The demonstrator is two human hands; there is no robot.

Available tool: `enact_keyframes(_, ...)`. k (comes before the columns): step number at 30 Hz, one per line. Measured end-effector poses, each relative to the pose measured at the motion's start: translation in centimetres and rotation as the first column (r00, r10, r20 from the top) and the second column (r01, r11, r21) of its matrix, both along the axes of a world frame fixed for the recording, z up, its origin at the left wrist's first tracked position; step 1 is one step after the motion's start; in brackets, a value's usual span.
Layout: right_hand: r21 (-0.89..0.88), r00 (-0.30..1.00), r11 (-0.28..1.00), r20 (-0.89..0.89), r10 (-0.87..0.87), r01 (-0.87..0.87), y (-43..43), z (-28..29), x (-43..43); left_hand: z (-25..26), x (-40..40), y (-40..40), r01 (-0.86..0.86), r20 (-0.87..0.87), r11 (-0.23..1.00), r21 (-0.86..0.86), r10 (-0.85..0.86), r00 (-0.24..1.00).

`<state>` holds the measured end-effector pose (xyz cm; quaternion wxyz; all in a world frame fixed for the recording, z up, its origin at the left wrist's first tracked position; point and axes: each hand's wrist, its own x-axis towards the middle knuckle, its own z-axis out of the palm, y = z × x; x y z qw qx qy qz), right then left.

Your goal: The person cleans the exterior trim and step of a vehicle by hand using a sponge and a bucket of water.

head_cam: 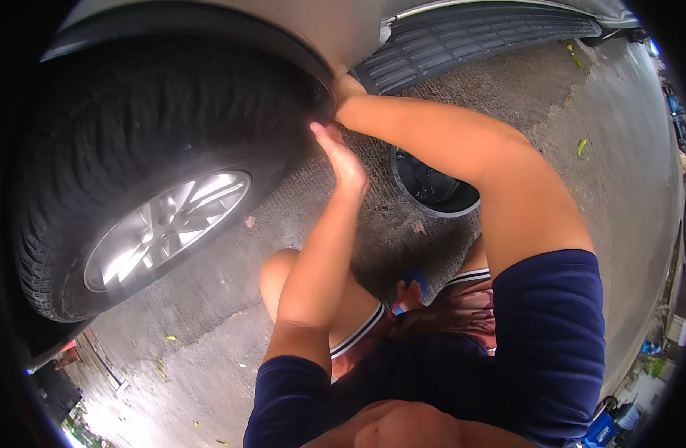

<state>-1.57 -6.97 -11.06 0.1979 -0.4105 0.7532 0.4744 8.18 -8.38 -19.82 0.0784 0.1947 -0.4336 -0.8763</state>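
Observation:
In front of me is a car's front or rear wheel, with a black treaded tyre (169,106) and a silver alloy rim (166,224). My left hand (343,157) reaches up beside the tyre's right edge, thumb raised, with the other fingers mostly hidden. Just above it, my right hand (348,92) is at the rear lip of the wheel arch (320,64), against the body panel (343,33). Its fingers are out of sight, so whether it holds anything is hidden. Beneath my right forearm stands a black bucket (435,185), its inside dark and wet-looking.
A ribbed black running board (471,42) extends to the right under the car body. Rough concrete ground (219,336) lies around me, with scattered leaves (581,148). My bent knee (278,274) and a sandalled foot (413,294) are close below. A blue container (599,431) sits at the lower right rim.

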Motion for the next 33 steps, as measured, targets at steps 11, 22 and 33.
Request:
enact_keyframes(11, -0.040, 0.932, 0.933, -0.083, 0.354, -0.358, 3.4, 1.6, 3.1, 0.8, -0.5, 0.2, 0.078, -0.011, 0.989, 0.125, -0.077, 0.997)
enact_keyframes(22, -0.217, 0.851, 0.926, 0.498, -0.166, 0.308, 12.9, 2.0, 8.5, 2.4, 0.5, 1.6, 0.260, 0.001, 0.964, 0.049, -0.261, 0.965)
enact_keyframes(33, 0.152, -0.329, -0.980, 0.939, 0.102, 0.128, 24.6, -17.7, 8.5, 1.6, -2.1, 1.4, 0.094, -0.112, 0.656, -0.748, -0.265, 0.958)
